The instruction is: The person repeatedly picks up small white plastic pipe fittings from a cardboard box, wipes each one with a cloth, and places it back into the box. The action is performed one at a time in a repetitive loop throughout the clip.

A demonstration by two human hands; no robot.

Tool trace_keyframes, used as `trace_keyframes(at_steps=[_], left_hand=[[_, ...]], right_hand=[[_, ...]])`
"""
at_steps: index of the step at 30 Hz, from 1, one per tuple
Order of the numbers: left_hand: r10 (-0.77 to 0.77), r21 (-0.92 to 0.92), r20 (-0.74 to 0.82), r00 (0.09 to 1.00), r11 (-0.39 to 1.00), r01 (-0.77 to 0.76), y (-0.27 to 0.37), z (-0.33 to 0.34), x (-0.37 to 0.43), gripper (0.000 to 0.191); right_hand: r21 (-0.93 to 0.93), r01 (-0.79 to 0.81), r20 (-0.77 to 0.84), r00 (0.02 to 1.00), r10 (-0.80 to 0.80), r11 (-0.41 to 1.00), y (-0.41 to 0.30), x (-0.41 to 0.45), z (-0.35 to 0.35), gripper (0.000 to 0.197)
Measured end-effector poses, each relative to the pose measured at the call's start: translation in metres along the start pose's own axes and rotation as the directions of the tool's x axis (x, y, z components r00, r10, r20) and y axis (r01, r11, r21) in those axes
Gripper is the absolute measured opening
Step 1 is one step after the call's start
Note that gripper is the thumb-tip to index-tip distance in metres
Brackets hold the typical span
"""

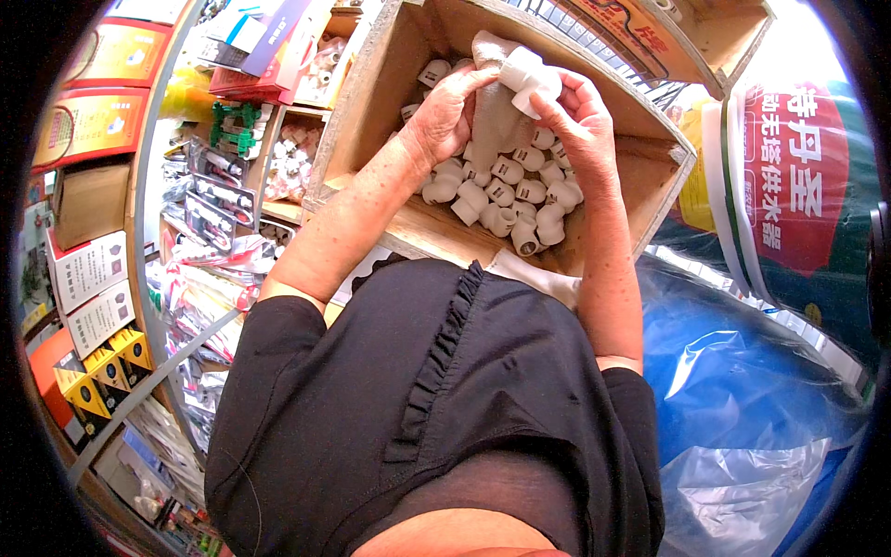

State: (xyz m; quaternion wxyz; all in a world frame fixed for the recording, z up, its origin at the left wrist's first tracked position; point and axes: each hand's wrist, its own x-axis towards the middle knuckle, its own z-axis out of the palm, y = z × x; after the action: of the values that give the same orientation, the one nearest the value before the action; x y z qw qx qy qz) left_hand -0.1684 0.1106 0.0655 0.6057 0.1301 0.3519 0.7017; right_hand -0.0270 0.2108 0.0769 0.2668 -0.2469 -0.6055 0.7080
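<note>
A white plastic pipe fitting [523,75] is held over an open wooden box [438,233], gripped by my right hand [581,115] between thumb and fingers. My left hand [449,111] holds a light grey-beige cloth [498,115], which hangs down into the box and touches the fitting's left side. Below both hands lie several white elbow pipe fittings [505,191], loosely heaped on the box floor, many with small dark labels. More fittings [433,72] sit at the box's upper left, partly hidden by my left hand and the cloth.
Shelves on the left hold packaged goods [219,216], orange boxes [104,129] and a bin of wrapped fittings [289,163]. Another wooden box [738,42] stands beyond, at the upper right. Blue plastic-wrapped goods [738,390] and a large green-and-red package [800,181] lie at the right.
</note>
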Motion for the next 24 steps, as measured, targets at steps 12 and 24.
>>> trace_keyframes(at_steps=[12, 24], left_hand=[[0.171, 0.162, -0.009, 0.985, 0.973, -0.167, -0.001, -0.003, 0.000, 0.046], [0.223, 0.565, -0.094, 0.970, 0.815, -0.132, -0.011, -0.013, 0.006, 0.052]], right_hand=[[-0.384, 0.146, 0.001, 0.988, -0.157, 0.912, 0.007, -0.003, 0.007, 0.052], [-0.871, 0.216, 0.075, 0.946, -0.316, 0.441, -0.006, -0.009, 0.004, 0.047]])
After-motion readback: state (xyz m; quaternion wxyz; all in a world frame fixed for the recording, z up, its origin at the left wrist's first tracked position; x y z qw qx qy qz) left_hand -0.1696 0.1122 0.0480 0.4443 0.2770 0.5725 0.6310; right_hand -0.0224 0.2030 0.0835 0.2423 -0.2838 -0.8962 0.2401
